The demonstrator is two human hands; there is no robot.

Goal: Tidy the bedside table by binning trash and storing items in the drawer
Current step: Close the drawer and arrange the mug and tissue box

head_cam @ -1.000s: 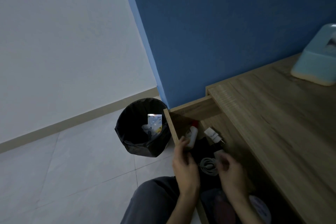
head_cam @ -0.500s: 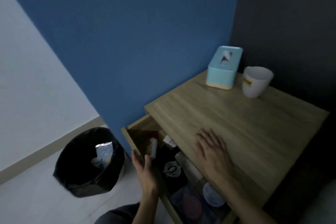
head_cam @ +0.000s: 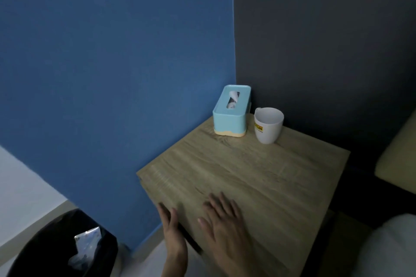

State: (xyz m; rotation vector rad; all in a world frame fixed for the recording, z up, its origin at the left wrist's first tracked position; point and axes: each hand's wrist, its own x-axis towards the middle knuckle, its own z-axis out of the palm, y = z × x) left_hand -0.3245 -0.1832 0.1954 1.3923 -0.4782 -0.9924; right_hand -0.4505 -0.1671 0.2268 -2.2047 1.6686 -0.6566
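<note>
Right hand (head_cam: 221, 220) lying flat with grip open on the counter (head_cam: 258, 171) near its front edge, left hand (head_cam: 172, 234) pressing open-palmed against the drawer front (head_cam: 191, 239), tissue box (head_cam: 231, 113) and white mug (head_cam: 267, 125) sitting at the back corner, black bin (head_cam: 67, 252) holding trash on the floor.

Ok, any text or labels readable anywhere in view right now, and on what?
Mug: yellow label with dark letters, ending "...UN"; the start curves out of sight.
Packet in the bin: printed, too blurred to read.
Tissue box: no text showing.
</note>
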